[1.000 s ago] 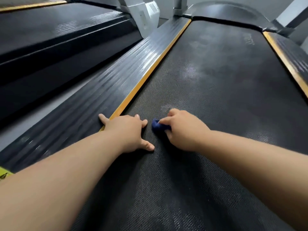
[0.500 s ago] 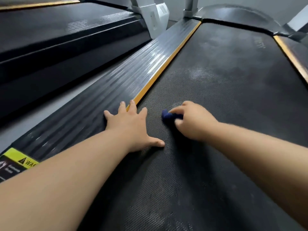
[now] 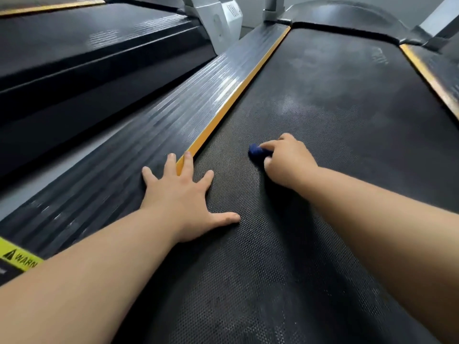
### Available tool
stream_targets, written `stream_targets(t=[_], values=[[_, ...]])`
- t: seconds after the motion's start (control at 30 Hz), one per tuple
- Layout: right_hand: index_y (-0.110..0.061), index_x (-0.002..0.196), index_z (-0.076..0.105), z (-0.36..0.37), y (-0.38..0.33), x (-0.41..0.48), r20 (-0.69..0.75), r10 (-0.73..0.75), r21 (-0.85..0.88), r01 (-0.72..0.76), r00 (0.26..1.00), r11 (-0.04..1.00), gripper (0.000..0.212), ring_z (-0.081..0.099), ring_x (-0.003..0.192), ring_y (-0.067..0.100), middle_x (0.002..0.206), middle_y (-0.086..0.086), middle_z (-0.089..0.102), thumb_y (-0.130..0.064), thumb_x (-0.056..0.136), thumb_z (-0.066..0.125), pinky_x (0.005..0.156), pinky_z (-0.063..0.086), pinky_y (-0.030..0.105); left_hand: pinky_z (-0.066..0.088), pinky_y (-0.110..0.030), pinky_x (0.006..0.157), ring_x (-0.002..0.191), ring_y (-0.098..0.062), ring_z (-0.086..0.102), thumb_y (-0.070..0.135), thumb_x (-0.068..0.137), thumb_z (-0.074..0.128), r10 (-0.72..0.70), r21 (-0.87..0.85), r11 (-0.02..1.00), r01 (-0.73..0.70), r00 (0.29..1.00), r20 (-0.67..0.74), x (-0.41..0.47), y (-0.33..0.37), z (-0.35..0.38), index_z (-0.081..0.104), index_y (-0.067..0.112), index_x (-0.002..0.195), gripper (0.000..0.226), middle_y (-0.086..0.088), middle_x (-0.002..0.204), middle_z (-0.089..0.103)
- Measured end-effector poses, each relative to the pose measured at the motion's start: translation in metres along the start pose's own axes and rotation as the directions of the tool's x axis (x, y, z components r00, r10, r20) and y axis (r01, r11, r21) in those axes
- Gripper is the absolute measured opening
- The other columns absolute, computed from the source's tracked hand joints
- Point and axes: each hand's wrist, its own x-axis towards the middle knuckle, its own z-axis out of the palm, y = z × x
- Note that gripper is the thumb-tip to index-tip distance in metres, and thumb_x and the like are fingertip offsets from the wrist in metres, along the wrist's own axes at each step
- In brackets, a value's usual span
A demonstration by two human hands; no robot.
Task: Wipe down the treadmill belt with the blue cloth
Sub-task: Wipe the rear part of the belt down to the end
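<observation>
Black treadmill belt (image 3: 323, 125), fine dotted texture, pale dusty patches toward the far end. It is flanked by ribbed black side rails, left side rail (image 3: 149, 135) and right side rail (image 3: 444, 68), each with a yellow strip (image 3: 231, 100) on its inner edge, and a yellow warning sticker (image 3: 19, 259) sits at the left rail's near end. Left hand (image 3: 183, 197) lies flat with fingers spread across the left strip, thumb on the belt; the bunched blue cloth (image 3: 257, 151) sits on the belt to its right, gripped in the curled fingers of the right hand (image 3: 288, 160).
</observation>
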Motion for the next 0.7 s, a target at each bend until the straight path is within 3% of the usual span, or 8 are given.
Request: stream_targets(t=[0.13, 0.2, 0.3, 0.4, 0.5, 0.6, 0.7], values=[[-0.040, 0.125, 0.057, -0.005, -0.006, -0.062, 0.067, -0.274, -0.045, 0.278, 0.959, 0.960, 0.036, 0.047, 0.107, 0.024, 0.109, 0.000, 0.047, -0.036, 0.090, 0.049, 0.092, 0.043, 0.034, 0.020, -0.062, 0.109, 0.144, -0.034, 0.000, 0.097, 0.056, 0.004, 0.025, 0.029, 0.999, -0.024, 0.999, -0.037, 0.002, -0.004, -0.003, 0.005, 0.046, 0.147, 0.105, -0.007, 0.159, -0.006], [-0.042, 0.125, 0.056, -0.007, -0.002, -0.065, 0.092, -0.328, -0.082, 0.335, 0.940, 0.939, 0.034, 0.047, 0.107, 0.023, 0.110, -0.001, 0.048, -0.036, 0.092, 0.049, 0.092, 0.043, 0.035, 0.026, -0.056, 0.108, 0.143, -0.032, 0.006, 0.093, 0.061, 0.003, 0.047, 0.045, 0.998, -0.045, 0.997, -0.063, 0.002, -0.008, -0.003, 0.006, 0.050, 0.146, 0.095, -0.004, 0.160, -0.002], [-0.043, 0.125, 0.056, -0.005, 0.006, -0.017, 0.086, -0.205, -0.114, 0.214, 0.975, 0.970, 0.032, 0.043, 0.109, 0.025, 0.112, 0.000, 0.046, -0.033, 0.096, 0.046, 0.089, 0.043, 0.037, 0.028, -0.052, 0.109, 0.143, -0.029, 0.006, 0.091, 0.066, 0.004, 0.059, 0.052, 0.997, -0.056, 0.996, -0.068, 0.001, -0.015, -0.002, 0.004, 0.052, 0.145, 0.088, -0.002, 0.160, -0.001], [-0.039, 0.128, 0.053, 0.001, 0.005, 0.024, -0.010, -0.049, -0.180, 0.046, 0.999, 0.983, 0.039, 0.038, 0.112, 0.029, 0.117, 0.002, 0.042, -0.021, 0.095, 0.044, 0.090, 0.042, 0.039, 0.023, -0.053, 0.110, 0.144, -0.029, 0.003, 0.089, 0.070, 0.008, 0.056, 0.044, 0.998, -0.053, 0.997, -0.059, -0.001, -0.013, -0.003, 0.005, 0.052, 0.145, 0.084, -0.001, 0.160, -0.004], [-0.037, 0.126, 0.056, 0.010, -0.004, 0.024, -0.064, -0.004, -0.100, -0.002, 0.998, 0.995, 0.042, 0.037, 0.111, 0.030, 0.115, 0.002, 0.041, -0.015, 0.092, 0.044, 0.087, 0.040, 0.037, 0.023, -0.051, 0.110, 0.144, -0.028, 0.004, 0.090, 0.070, 0.010, 0.056, 0.032, 0.998, -0.055, 0.997, -0.061, -0.004, -0.014, -0.004, 0.006, 0.054, 0.144, 0.083, 0.000, 0.160, -0.004], [-0.039, 0.125, 0.056, 0.008, -0.009, -0.013, 0.015, -0.086, -0.022, 0.087, 0.996, 0.996, 0.041, 0.040, 0.112, 0.029, 0.109, -0.001, 0.040, -0.018, 0.093, 0.043, 0.090, 0.040, 0.034, 0.030, -0.047, 0.107, 0.143, -0.028, 0.008, 0.090, 0.068, 0.010, 0.033, 0.035, 0.999, -0.029, 0.995, -0.098, -0.003, -0.014, -0.008, 0.006, 0.053, 0.145, 0.085, -0.007, 0.159, -0.006], [-0.040, 0.124, 0.058, 0.013, -0.018, -0.064, 0.007, -0.322, 0.001, 0.322, 0.947, 0.947, 0.036, 0.044, 0.105, 0.027, 0.115, -0.002, 0.048, -0.024, 0.094, 0.045, 0.094, 0.042, 0.036, 0.038, -0.044, 0.098, 0.142, -0.028, 0.011, 0.088, 0.070, 0.008, 0.010, 0.069, 0.998, -0.004, 0.996, -0.091, -0.001, -0.014, -0.010, 0.008, 0.048, 0.147, 0.086, -0.013, 0.158, -0.001]])
